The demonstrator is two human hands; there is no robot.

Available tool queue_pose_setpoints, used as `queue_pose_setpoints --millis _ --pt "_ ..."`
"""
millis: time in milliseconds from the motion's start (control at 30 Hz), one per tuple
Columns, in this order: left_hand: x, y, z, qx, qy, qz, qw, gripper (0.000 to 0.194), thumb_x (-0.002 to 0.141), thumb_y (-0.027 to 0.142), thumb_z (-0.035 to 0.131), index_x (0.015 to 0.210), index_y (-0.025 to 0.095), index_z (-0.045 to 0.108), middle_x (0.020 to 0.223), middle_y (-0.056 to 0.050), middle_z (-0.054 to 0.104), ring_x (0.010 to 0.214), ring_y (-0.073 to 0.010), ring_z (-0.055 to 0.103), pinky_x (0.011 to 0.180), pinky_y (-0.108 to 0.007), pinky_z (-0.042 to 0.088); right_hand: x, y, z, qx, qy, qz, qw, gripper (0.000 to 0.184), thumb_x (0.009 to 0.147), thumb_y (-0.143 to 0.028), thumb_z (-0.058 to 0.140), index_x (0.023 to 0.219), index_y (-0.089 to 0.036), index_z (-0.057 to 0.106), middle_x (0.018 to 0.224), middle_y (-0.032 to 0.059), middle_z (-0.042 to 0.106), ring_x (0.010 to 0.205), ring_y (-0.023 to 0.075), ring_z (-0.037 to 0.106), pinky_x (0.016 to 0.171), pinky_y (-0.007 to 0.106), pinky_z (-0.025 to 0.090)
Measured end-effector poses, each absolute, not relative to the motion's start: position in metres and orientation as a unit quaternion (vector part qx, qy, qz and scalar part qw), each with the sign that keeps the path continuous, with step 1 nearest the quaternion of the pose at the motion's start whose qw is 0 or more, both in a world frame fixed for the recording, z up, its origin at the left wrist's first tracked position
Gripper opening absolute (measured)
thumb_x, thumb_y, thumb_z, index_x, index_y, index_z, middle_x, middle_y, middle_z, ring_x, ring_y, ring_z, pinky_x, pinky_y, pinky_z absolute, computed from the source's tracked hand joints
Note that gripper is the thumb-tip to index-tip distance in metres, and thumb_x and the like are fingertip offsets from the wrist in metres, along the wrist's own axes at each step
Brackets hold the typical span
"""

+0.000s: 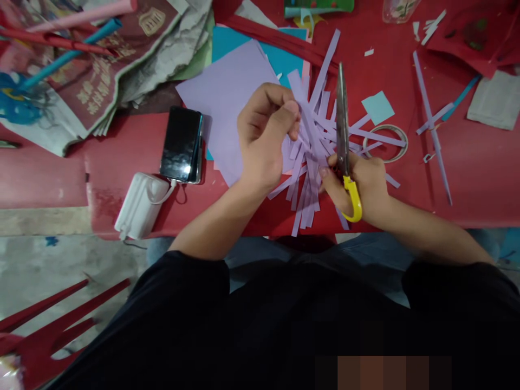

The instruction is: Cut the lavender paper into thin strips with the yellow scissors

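Observation:
My left hand (264, 135) is closed in a pinch on a bunch of lilac paper strips (311, 146) that fan out over the red table (122, 151). My right hand (361, 184) grips yellow-handled scissors (343, 135), with the blades together and pointing away from me. Its fingertips also touch the strips at their lower right. A lilac paper sheet (227, 92) lies under and to the left of my left hand.
A phone (181, 143) and a white power bank (140, 206) lie at the left near the table's front edge. Newspapers (101, 70) and rolled paper tubes (69, 32) are piled at the far left. A tape ring (385, 143), blue paper (244, 40) and loose strips (433, 124) lie at the right.

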State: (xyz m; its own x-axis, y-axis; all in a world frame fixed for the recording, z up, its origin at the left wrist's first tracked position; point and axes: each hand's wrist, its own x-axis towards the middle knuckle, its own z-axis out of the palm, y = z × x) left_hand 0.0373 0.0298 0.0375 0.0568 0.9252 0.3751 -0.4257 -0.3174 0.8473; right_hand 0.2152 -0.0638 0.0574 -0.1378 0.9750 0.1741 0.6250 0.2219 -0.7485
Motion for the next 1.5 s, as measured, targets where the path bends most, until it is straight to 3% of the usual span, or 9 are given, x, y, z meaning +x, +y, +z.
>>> queue_pose_setpoints --millis 100,233,400,600,767,900,1133,1300,1500 --pt "0.04 0.028 0.034 0.508 0.227 0.617 0.557 0.011 0.096 0.041 0.08 0.094 0.031 0.079 0.083 -0.002 0.062 0.062 -0.0149 0.051 0.058 -0.034 0.041 0.218 -0.061 0.05 -0.608 -0.728 0.074 0.308 0.019 0.094 -0.039 0.059 0.094 -0.025 0.071 0.054 -0.0029 0.062 0.047 0.0184 0.058 0.053 0.032 0.04" --pt "0.041 0.023 0.039 0.526 0.21 0.567 0.597 0.01 0.093 0.039 0.081 0.092 0.03 0.079 0.09 -0.002 0.065 0.074 -0.017 0.06 0.064 -0.031 0.048 0.225 -0.06 0.043 -0.59 -0.747 -0.001 0.307 0.026 0.095 -0.038 0.058 0.106 -0.022 0.077 0.058 -0.0006 0.064 0.052 0.0204 0.06 0.055 0.034 0.037" --pt "0.041 0.018 0.042 0.504 0.238 0.58 0.593 0.025 0.088 0.036 0.083 0.073 0.025 0.067 0.088 -0.005 0.059 0.082 -0.0188 0.064 0.071 -0.032 0.05 0.227 -0.061 0.042 -0.593 -0.746 -0.015 0.301 0.021 0.098 -0.039 0.061 0.104 -0.023 0.075 0.063 -0.0007 0.067 0.054 0.0191 0.06 0.057 0.033 0.037" --pt "0.038 0.018 0.043 0.423 0.325 0.604 0.592 0.024 0.084 0.032 0.07 0.077 0.025 0.048 0.093 -0.005 0.059 0.069 -0.0174 0.055 0.067 -0.033 0.049 0.22 -0.064 0.05 -0.609 -0.74 0.041 0.281 0.019 0.099 -0.038 0.061 0.096 -0.023 0.073 0.062 0.0003 0.067 0.057 0.018 0.06 0.059 0.032 0.037" --pt "0.028 0.036 0.044 0.346 0.309 0.59 0.661 0.024 0.077 0.023 0.061 0.08 0.025 0.037 0.089 -0.003 0.052 0.063 -0.0149 0.048 0.063 -0.032 0.045 0.218 -0.066 0.051 -0.601 -0.747 0.037 0.283 0.022 0.099 -0.041 0.064 0.093 -0.021 0.072 0.058 0.0007 0.067 0.051 0.0158 0.056 0.055 0.032 0.035" --pt "0.026 0.043 0.043 0.299 0.31 0.566 0.703 0.018 0.072 0.023 0.063 0.083 0.025 0.049 0.087 -0.003 0.055 0.06 -0.0129 0.047 0.057 -0.029 0.042 0.217 -0.065 0.054 -0.617 -0.732 0.081 0.277 0.029 0.1 -0.046 0.059 0.091 -0.021 0.071 0.057 0.0012 0.067 0.05 0.0155 0.056 0.056 0.031 0.038" --pt "0.037 0.028 0.045 0.337 0.274 0.553 0.711 0.006 0.084 0.027 0.078 0.084 0.022 0.075 0.086 -0.004 0.067 0.062 -0.0108 0.056 0.056 -0.024 0.043 0.214 -0.062 0.063 -0.628 -0.719 0.098 0.281 0.026 0.097 -0.043 0.057 0.083 -0.022 0.063 0.059 0.0014 0.064 0.052 0.0169 0.058 0.057 0.031 0.04" --pt "0.038 0.024 0.039 0.392 0.29 0.556 0.673 0.007 0.098 0.029 0.071 0.094 0.024 0.075 0.082 -0.002 0.062 0.066 -0.0123 0.056 0.06 -0.027 0.043 0.215 -0.062 0.066 -0.623 -0.714 0.108 0.3 0.025 0.096 -0.041 0.062 0.086 -0.02 0.069 0.057 0.0002 0.063 0.05 0.0155 0.054 0.056 0.03 0.041" --pt "0.038 0.034 0.022 0.43 0.295 0.559 0.644 0.016 0.086 0.039 0.088 0.097 0.034 0.077 0.091 -0.002 0.069 0.073 -0.0158 0.055 0.063 -0.035 0.045 0.216 -0.061 0.065 -0.611 -0.705 0.117 0.341 0.02 0.095 -0.037 0.066 0.089 -0.019 0.074 0.06 -0.0001 0.069 0.049 0.014 0.055 0.055 0.029 0.042"
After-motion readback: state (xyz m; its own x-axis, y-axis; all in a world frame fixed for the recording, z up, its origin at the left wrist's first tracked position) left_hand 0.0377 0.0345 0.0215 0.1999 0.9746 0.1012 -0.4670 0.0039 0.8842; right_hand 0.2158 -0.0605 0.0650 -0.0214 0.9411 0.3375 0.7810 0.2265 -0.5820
